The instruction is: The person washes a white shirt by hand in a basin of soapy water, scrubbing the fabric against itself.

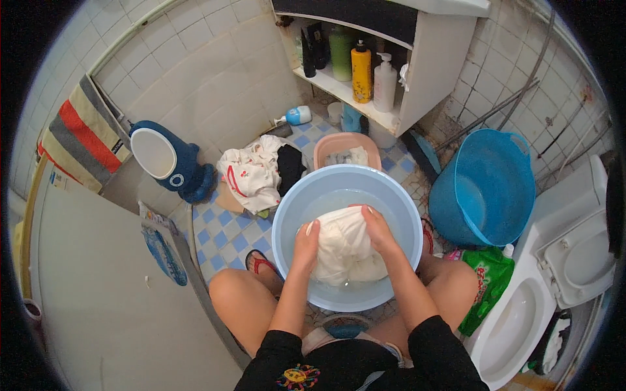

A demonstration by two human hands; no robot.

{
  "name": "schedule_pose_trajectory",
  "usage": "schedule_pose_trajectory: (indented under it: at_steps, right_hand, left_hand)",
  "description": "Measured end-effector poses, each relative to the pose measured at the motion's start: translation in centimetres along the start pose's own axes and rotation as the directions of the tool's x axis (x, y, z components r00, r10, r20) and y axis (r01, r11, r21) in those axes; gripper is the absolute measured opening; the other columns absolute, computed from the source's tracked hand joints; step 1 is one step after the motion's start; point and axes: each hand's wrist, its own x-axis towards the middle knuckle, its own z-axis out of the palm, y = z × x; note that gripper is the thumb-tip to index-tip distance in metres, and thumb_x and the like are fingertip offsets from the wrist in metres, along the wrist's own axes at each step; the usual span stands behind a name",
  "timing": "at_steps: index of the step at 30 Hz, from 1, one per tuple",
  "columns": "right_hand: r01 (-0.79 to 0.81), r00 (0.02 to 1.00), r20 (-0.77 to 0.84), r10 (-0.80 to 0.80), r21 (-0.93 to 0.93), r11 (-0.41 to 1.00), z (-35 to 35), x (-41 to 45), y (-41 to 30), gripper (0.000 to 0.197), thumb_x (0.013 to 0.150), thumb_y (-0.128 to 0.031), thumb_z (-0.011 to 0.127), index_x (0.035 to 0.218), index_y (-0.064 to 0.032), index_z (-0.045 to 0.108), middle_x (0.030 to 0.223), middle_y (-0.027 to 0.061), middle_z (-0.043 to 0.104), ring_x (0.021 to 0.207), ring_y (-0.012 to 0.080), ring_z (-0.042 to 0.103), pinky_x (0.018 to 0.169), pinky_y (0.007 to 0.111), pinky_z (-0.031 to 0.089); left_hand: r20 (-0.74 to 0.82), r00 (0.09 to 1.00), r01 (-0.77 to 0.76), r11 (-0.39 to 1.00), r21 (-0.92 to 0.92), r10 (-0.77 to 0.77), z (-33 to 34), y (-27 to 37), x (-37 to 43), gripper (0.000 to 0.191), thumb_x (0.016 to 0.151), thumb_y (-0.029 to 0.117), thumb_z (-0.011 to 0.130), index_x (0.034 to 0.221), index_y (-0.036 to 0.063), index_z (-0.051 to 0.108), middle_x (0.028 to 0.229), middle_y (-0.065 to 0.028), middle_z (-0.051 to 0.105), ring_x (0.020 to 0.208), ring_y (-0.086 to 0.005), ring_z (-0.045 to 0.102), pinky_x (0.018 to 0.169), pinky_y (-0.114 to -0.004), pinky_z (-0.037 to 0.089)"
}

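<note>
A white cloth garment [345,244] lies partly in the water of a round light-blue plastic basin [282,249], which stands between the person's knees. My left hand [306,243] grips the cloth's upper left part, thumb on top. At its upper right, my right hand [379,227] holds the cloth between thumb and fingers. The cloth is spread between both hands, and its lower part rests in the water. Fingers beneath the cloth are mostly hidden.
Behind the basin are a pink basin [375,146] with cloth and a pile of clothes [252,171]. A tall blue tub [481,190], a green pouch [489,283] and a toilet [513,317] stand right. A child's urinal [166,159] and grey panel [112,264] are left; an open cabinet [433,63] stands ahead.
</note>
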Motion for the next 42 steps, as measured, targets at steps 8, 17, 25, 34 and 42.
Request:
schedule_pose_trajectory:
  at_steps: [8, 17, 25, 34, 42]
  right_hand:
    - [0.385, 0.915, 0.188, -0.357, -0.673, 0.632, 6.8, -3.1, 5.3, 0.042, 0.092, -0.024, 0.031, 0.132, -0.0102, 0.036, 0.140, 0.0109, 0.027, 0.132, 0.0321, 0.015, 0.104, 0.047, 0.010]
    - [0.542, 0.834, 0.387, -0.394, -0.438, 0.717, 8.2, -4.2, 4.2, 0.042, 0.090, -0.015, 0.033, 0.131, -0.0038, 0.035, 0.141, 0.0159, 0.021, 0.131, 0.0278, 0.019, 0.107, 0.037, 0.013]
    - [0.128, 0.969, -0.057, -0.239, -0.713, 0.689, -1.6, 2.0, 1.5, 0.023, 0.086, -0.019, 0.046, 0.101, -0.0046, 0.056, 0.102, 0.0150, 0.057, 0.091, 0.0329, 0.054, 0.079, 0.036, 0.042]
    - [0.107, 0.951, 0.120, -0.285, -0.992, -0.060, -1.4, -0.5, 5.6, 0.038, 0.075, -0.012, 0.053, 0.113, -0.0137, 0.055, 0.129, 0.0020, 0.044, 0.129, 0.0298, 0.022, 0.090, 0.063, 0.022]
    - [0.028, 0.916, 0.059, -0.397, -0.996, -0.082, -0.1, 1.0, 5.7, 0.023, 0.077, -0.013, 0.048, 0.093, -0.0112, 0.064, 0.112, 0.0047, 0.052, 0.113, 0.0233, 0.040, 0.090, 0.055, 0.023]
  left_hand:
    - [0.096, 0.982, 0.187, 0.876, -0.445, -0.161, 2.9, -0.1, -1.8, 0.032, 0.093, 0.022, 0.036, 0.116, 0.0022, 0.042, 0.109, -0.0096, 0.050, 0.098, -0.0189, 0.050, 0.083, -0.031, 0.043]
    - [0.008, 0.997, 0.071, 0.908, -0.413, -0.074, -0.2, -2.3, 0.2, 0.021, 0.087, 0.019, 0.048, 0.103, 0.0052, 0.052, 0.097, -0.0046, 0.056, 0.080, -0.0157, 0.055, 0.069, -0.029, 0.047]
    - [0.029, 0.893, -0.371, 0.699, 0.611, 0.448, -0.8, 1.3, 1.5, 0.025, 0.085, 0.021, 0.053, 0.094, -0.0020, 0.056, 0.072, -0.0210, 0.058, 0.071, -0.0378, 0.058, 0.063, -0.042, 0.044]
    - [0.328, 0.886, -0.352, 0.016, 0.936, 0.327, 3.5, -2.5, -0.8, 0.042, 0.081, 0.031, 0.051, 0.118, 0.0106, 0.052, 0.134, -0.0107, 0.036, 0.128, -0.0302, 0.023, 0.097, -0.065, 0.010]
    - [0.381, 0.925, -0.375, 0.145, 0.916, -0.016, 1.7, -2.3, 1.3, 0.050, 0.077, 0.033, 0.057, 0.120, 0.0090, 0.048, 0.133, -0.0099, 0.036, 0.128, -0.0292, 0.024, 0.100, -0.060, 0.011]
